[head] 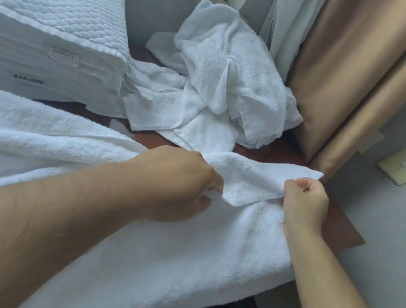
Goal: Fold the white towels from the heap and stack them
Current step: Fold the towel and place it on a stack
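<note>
White towel (pixel 186 248) lies spread just in front of the folded stack (pixel 45 42), left hand (pixel 180 184) and right hand (pixel 305 203) each pinching one edge; beside that stack, the heap (pixel 230 81) awaits folding.

white towel (pixel 187 240) spread flat, crumpled heap (pixel 225 85) behind

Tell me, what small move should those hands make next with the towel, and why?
The left hand and right hand both grip one end of the towel, and its edge sags loosely between them. So probably draw them apart to pull that edge taut and straight; that should give a cleaner fold when it is laid over.
</note>
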Demonstrator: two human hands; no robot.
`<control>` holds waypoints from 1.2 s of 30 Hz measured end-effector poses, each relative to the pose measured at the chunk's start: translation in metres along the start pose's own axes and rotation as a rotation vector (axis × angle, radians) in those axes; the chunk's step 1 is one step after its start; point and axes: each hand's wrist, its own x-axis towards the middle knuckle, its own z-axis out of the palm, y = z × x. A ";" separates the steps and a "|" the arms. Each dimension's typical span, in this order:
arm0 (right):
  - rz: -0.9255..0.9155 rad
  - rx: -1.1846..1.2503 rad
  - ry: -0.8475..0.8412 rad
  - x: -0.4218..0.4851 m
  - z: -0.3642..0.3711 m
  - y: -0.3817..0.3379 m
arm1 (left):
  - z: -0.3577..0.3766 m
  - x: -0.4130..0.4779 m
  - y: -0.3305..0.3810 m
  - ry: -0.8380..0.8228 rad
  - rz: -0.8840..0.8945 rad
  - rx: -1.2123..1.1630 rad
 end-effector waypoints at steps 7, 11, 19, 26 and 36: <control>-0.016 -0.045 -0.068 0.009 0.009 0.000 | 0.010 -0.004 -0.006 -0.002 0.048 0.040; 0.014 -0.009 -0.085 0.021 0.019 -0.007 | 0.011 0.003 -0.016 0.040 0.074 0.117; -0.070 -0.199 -0.506 0.054 0.029 -0.024 | 0.010 0.032 -0.016 -0.070 -0.199 0.289; -0.119 -0.162 -0.218 0.044 0.031 -0.008 | 0.016 0.045 -0.016 -0.056 -0.375 0.165; -0.132 -0.119 -0.155 0.050 0.036 -0.006 | 0.011 0.039 -0.016 0.212 -0.234 0.075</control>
